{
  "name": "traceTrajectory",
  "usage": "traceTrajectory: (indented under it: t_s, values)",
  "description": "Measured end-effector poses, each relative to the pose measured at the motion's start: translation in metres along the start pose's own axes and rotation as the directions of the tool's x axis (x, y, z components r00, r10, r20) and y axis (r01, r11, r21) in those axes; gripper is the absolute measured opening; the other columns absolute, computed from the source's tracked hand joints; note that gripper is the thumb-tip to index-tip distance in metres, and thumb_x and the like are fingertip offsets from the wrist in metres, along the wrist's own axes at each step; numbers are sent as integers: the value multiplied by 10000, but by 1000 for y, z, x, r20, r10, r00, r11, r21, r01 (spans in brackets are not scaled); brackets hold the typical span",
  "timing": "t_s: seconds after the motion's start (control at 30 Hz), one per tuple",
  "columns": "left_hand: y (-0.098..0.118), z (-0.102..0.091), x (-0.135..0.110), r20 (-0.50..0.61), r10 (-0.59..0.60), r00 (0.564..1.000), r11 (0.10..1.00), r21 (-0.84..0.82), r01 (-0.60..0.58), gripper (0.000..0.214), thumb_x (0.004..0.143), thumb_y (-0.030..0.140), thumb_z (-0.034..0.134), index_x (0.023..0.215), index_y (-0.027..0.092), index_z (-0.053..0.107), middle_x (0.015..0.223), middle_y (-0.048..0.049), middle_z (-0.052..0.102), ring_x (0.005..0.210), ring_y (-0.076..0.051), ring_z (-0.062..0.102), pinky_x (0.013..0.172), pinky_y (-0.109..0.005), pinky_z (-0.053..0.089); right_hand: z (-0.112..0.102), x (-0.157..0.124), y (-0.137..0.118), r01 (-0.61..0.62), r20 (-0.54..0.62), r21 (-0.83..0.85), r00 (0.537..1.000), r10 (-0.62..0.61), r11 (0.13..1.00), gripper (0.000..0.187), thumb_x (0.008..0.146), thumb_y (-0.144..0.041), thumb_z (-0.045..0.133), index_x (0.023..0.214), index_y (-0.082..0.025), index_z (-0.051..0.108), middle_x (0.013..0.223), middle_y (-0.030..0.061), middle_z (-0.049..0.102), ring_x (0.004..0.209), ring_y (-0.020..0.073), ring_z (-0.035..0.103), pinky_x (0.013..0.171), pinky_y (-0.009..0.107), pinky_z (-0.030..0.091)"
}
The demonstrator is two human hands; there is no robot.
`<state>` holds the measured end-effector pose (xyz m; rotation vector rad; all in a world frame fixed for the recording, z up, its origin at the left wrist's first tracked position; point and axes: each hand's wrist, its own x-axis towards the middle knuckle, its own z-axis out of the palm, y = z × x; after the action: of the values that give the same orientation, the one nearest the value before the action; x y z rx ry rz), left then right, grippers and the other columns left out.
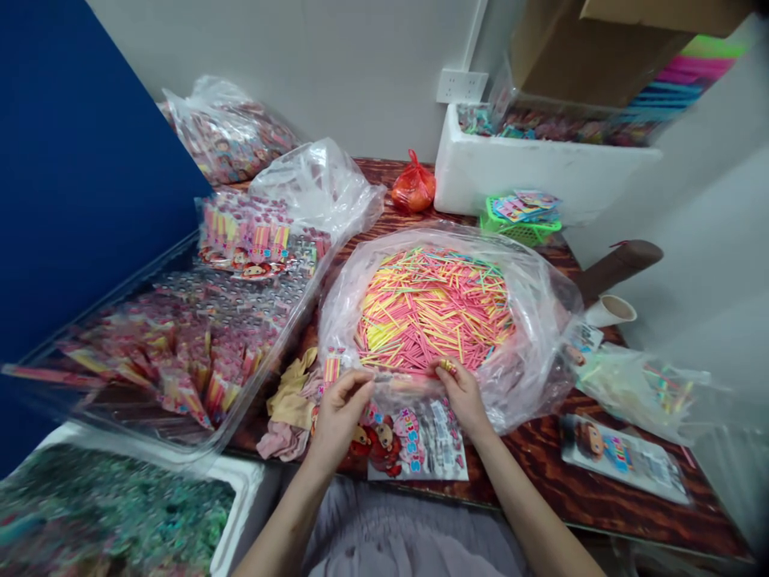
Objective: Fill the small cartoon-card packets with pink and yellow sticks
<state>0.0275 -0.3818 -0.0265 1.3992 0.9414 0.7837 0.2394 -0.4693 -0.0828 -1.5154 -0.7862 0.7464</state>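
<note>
Nearest the camera, a grey skirt [408,529] covered the lap, and a white foam box [240,489] of greenish packets sat at lower left. Both hands worked at the worktop [541,473] edge. The left hand [340,413] had its fingers [354,383] pressed together, pinching the top of a small clear packet [332,369] with pink and yellow sticks inside. The right hand [462,393] held its fingers [448,367] bunched on a few sticks at the near rim of the bag [541,336].

Under the hands lay printed sleeves [414,449] showing a cartoon girl and coloured letters too blurred to read; another sleeve [625,457] lay to the right. Crumpled cloth [288,409] lay left of the hands.

The clear bag stood just beyond the fingers, open, full of pink, yellow and green sticks [432,308]. To its left a clear tray [168,344] held filled packets. To the right lay a thin bag [642,385], a paper cup [613,308] and a brown tube [618,264].

Farther back sat a green basket [522,228], an orange bag [413,188], a white foam bin [541,172], more packed bags [228,136] and a wall socket [461,86]. A cardboard box [594,48] stood above the bin.
</note>
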Motion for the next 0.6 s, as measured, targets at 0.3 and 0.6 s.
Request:
traceTrajectory:
  t_s: [0.3,0.6]
  values:
    - [7,4,-2,38,72,997,994,80,-75,279,892,316,535,654,171,557,677,23,494,664,-123,477,645,-225,379,-6,1,-7,-46,-102,107,993,57,993,167,806,-342,653,906,-208,663,814,20,702,817,199,638,804,333,467]
    - [-11,8,-4,32,104,994,989,101,-107,155,869,260,578,760,169,639,721,2,573,697,-139,533,646,-232,403,14,7,-64,-89,-11,505,994,109,859,149,770,-306,721,869,-216,654,767,-1,714,810,189,679,889,370,468]
